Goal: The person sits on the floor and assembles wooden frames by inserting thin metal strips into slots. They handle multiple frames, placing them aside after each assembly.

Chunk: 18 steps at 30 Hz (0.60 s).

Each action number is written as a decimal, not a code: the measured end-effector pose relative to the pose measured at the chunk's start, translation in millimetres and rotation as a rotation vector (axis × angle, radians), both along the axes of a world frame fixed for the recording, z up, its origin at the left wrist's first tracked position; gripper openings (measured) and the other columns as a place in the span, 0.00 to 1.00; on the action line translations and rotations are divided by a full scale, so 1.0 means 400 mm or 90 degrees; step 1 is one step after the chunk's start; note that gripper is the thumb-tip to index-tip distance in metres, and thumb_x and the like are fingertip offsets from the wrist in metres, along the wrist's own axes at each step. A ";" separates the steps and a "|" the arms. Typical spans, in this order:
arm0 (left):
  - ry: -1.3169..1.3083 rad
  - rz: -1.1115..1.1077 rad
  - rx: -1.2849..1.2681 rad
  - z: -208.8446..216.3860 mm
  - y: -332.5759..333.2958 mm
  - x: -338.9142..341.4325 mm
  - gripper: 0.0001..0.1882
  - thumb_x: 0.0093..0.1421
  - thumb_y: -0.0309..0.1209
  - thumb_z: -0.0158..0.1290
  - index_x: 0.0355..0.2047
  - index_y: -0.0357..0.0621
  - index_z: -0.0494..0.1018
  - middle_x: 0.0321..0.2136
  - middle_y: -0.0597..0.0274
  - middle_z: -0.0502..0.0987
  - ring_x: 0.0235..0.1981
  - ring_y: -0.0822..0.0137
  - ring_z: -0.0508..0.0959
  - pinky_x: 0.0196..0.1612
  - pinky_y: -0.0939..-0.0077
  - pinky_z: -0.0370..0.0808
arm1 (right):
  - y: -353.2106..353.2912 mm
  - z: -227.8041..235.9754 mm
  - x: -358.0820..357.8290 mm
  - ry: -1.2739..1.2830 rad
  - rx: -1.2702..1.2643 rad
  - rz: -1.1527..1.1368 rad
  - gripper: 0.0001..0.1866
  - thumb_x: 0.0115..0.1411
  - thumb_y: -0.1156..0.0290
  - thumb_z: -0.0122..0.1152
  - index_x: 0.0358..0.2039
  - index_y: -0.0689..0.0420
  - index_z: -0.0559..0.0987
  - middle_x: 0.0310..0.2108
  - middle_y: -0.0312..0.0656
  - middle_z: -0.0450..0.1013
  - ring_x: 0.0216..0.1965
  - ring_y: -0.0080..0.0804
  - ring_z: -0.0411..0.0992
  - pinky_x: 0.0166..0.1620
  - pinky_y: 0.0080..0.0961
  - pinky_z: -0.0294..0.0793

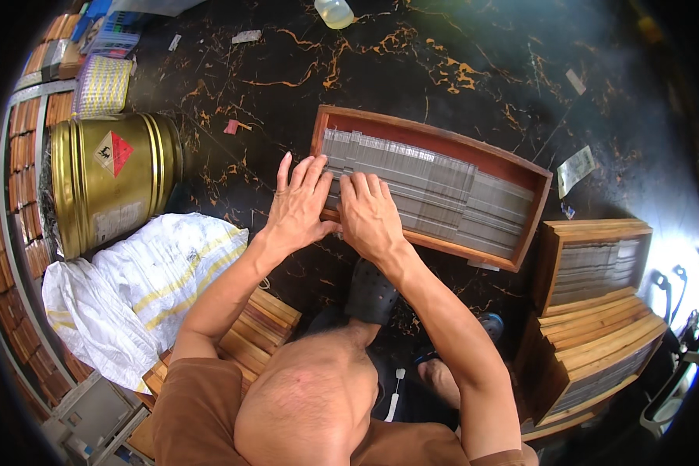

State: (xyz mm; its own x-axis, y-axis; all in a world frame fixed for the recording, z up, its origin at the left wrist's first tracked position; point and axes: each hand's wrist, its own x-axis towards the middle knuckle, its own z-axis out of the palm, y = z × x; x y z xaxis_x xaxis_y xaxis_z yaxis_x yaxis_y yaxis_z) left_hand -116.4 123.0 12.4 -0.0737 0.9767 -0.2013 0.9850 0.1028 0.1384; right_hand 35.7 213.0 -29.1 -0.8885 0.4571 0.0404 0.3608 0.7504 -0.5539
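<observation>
A shallow wooden tray [512, 155] with a reddish inside lies on the dark floor in front of me, slanting down to the right. Thin grey strips [435, 182] are packed closely in it, with a bare band along its far wall. My left hand [295, 206] rests at the tray's left end, fingers outstretched, its thumb pointing toward my other hand. Beside it, my right hand [369, 211] has its fingers together and bent down onto the strips near that end. Its thumb is hidden.
Similar wooden trays [598, 330] are stacked at the right. On the left stand a gold metal drum [136, 179], a white woven sack [175, 268] and shelving filled with wooden pieces [27, 225]. A paper scrap [576, 171] and a bottle [334, 13] lie beyond the tray.
</observation>
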 end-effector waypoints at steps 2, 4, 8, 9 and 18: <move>0.004 -0.007 0.007 -0.003 -0.008 0.000 0.50 0.40 0.49 0.74 0.59 0.34 0.69 0.55 0.52 0.71 0.66 0.52 0.63 0.75 0.40 0.43 | -0.005 -0.007 -0.008 0.021 0.034 -0.012 0.34 0.48 0.63 0.72 0.53 0.68 0.75 0.53 0.51 0.71 0.56 0.45 0.67 0.61 0.38 0.66; 0.007 -0.012 -0.003 -0.009 -0.013 -0.002 0.50 0.40 0.48 0.73 0.60 0.34 0.69 0.57 0.52 0.70 0.66 0.52 0.62 0.75 0.40 0.43 | -0.012 -0.008 -0.009 0.002 -0.005 0.007 0.34 0.48 0.64 0.71 0.54 0.69 0.75 0.53 0.51 0.71 0.56 0.45 0.68 0.61 0.39 0.66; -0.016 0.010 0.010 -0.008 -0.009 -0.002 0.46 0.41 0.40 0.71 0.60 0.33 0.69 0.58 0.49 0.70 0.66 0.50 0.63 0.74 0.40 0.43 | -0.016 -0.012 -0.023 0.062 0.022 -0.008 0.31 0.48 0.66 0.70 0.52 0.68 0.76 0.53 0.52 0.71 0.57 0.46 0.68 0.61 0.40 0.65; -0.007 0.016 0.028 -0.013 -0.013 0.001 0.46 0.41 0.40 0.71 0.59 0.33 0.69 0.58 0.49 0.70 0.66 0.50 0.63 0.74 0.40 0.44 | -0.018 -0.012 -0.024 0.036 0.002 0.008 0.30 0.48 0.67 0.70 0.51 0.67 0.76 0.53 0.52 0.72 0.57 0.46 0.68 0.61 0.40 0.65; -0.012 0.001 -0.001 -0.001 -0.004 -0.007 0.50 0.40 0.47 0.74 0.59 0.30 0.69 0.59 0.49 0.69 0.66 0.50 0.63 0.74 0.43 0.45 | 0.024 -0.001 0.057 0.105 -0.085 0.010 0.20 0.57 0.73 0.65 0.49 0.65 0.77 0.52 0.53 0.72 0.53 0.51 0.69 0.58 0.45 0.68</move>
